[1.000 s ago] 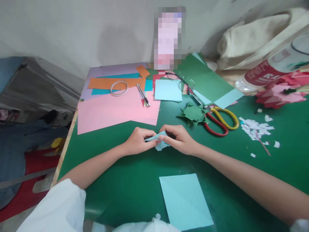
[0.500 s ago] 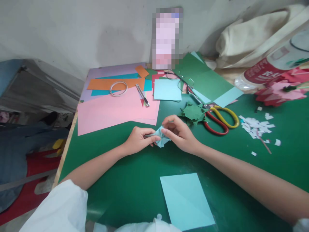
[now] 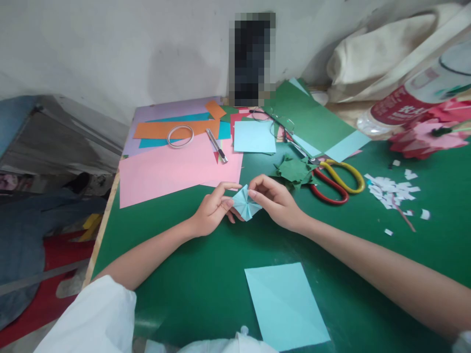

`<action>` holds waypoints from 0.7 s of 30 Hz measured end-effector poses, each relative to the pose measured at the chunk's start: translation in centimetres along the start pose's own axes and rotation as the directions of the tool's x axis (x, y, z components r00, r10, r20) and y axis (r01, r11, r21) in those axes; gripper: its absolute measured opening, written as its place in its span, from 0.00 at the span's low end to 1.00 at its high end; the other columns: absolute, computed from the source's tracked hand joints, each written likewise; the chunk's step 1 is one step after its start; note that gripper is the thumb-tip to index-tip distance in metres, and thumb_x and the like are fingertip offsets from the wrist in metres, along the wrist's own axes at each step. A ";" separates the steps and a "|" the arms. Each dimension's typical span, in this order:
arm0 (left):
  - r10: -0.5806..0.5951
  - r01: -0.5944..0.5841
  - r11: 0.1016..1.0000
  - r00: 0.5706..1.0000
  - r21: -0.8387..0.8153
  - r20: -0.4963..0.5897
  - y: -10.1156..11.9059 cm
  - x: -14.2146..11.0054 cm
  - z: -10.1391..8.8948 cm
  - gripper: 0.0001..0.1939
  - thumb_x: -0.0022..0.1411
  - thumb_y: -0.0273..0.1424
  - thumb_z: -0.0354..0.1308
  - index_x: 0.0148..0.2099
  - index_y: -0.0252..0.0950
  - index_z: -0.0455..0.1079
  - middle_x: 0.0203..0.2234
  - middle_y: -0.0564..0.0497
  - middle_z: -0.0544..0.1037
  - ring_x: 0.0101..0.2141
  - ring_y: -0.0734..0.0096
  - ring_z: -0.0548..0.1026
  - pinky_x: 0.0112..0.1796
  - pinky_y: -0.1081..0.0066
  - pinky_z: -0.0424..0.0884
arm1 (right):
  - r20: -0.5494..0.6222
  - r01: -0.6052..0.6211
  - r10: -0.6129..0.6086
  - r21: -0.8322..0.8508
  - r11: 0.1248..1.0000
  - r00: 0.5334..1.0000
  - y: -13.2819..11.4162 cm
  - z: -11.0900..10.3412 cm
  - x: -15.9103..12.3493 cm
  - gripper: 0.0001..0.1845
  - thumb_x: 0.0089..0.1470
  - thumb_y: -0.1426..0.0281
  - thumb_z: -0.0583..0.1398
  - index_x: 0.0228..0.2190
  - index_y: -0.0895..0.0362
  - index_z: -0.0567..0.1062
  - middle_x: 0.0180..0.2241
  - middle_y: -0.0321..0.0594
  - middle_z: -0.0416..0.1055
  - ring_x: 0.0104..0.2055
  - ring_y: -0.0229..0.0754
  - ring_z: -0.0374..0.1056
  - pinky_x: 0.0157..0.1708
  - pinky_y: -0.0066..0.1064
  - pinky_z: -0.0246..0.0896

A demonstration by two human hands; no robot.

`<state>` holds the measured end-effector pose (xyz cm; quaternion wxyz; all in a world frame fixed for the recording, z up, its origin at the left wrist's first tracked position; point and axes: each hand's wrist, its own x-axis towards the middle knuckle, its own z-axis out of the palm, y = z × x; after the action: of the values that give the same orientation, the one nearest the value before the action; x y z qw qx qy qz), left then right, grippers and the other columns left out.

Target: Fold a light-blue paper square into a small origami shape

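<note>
A small folded light-blue paper piece [image 3: 245,203] with fanned creases is held between both hands above the green table [image 3: 206,274]. My left hand [image 3: 215,208] pinches its left side, forefinger stretched over the top. My right hand [image 3: 275,198] pinches its upper right corner with thumb and fingertips. A flat light-blue sheet [image 3: 287,305] lies near the front edge, below the hands.
Pink sheets [image 3: 172,171], orange and purple paper, a tape ring [image 3: 180,136] and a utility knife [image 3: 218,145] lie at the back left. Green paper scraps [image 3: 294,171], red-and-yellow scissors [image 3: 336,179], white snippets [image 3: 392,189], a bottle [image 3: 415,98] and pink paper flowers [image 3: 427,139] are to the right.
The folded blue piece has opened from a narrow flat strip into a fanned shape. Both hands have lifted slightly and shifted their grip; my left forefinger is now extended.
</note>
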<state>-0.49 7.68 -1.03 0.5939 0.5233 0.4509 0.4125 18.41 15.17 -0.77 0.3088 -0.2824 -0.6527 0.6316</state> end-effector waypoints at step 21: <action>0.060 -0.060 0.998 0.996 -0.002 0.069 -0.6 -0.1 -0.3 0.24 0.71 0.45 0.48 0.63 0.40 0.58 0.28 0.51 0.79 0.32 0.71 0.82 0.29 0.77 0.77 | 0.003 0.005 -0.005 0.011 1.000 1.000 0.1 -0.1 0.0 0.20 0.60 0.53 0.59 0.32 0.57 0.67 0.25 0.33 0.60 0.26 0.31 0.56 0.26 0.25 0.52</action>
<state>-0.75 7.58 -1.67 0.5966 0.5504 0.4142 0.4118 18.50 15.19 -0.85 0.3109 -0.2781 -0.6506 0.6346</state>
